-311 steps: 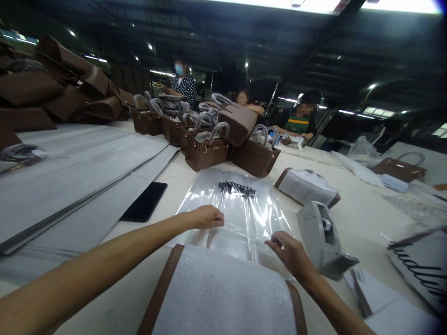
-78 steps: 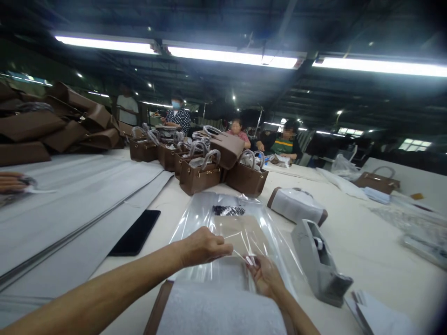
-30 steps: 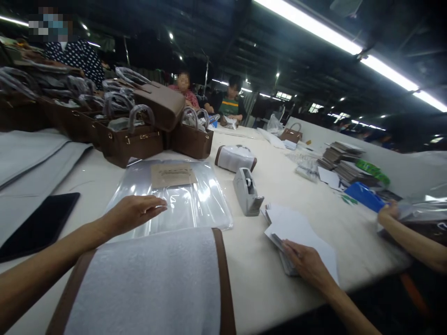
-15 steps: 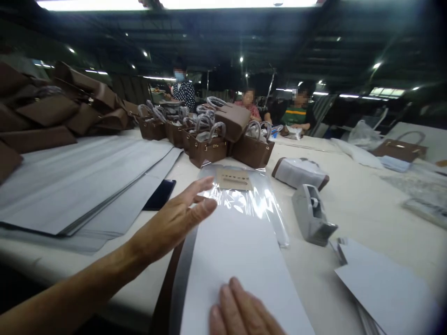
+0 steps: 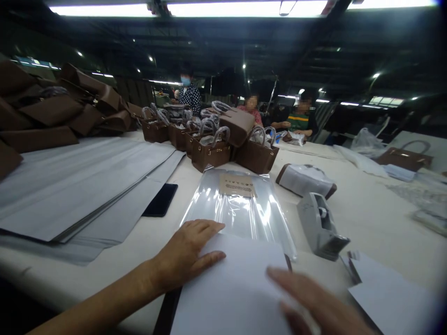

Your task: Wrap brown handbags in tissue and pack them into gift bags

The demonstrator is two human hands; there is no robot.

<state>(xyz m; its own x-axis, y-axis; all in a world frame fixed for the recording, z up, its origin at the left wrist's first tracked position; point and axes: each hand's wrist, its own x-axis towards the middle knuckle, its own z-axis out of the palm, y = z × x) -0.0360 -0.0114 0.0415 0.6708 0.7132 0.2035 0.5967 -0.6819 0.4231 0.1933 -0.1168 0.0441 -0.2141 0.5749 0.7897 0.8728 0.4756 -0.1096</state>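
My left forearm [image 5: 101, 300] slants up from the lower left edge of the frame, and my left hand [image 5: 190, 253] lies near the centre, palm down, thumb spread below the fingers, all pointing right. My right hand [image 5: 307, 298] comes in from the lower right, blurred, its fingers reaching toward the upper left. Each grip is open, and the hands are apart.

White sheet [image 5: 226, 298]: blank, lying near the near edge of the surface [image 5: 363, 214], over a mostly hidden brown article [image 5: 168, 309] showing at both sides. Clear plastic bag [image 5: 206, 204]: flat, glossy, creased, just beyond; tan printed label [image 5: 237, 185] towards its far end.
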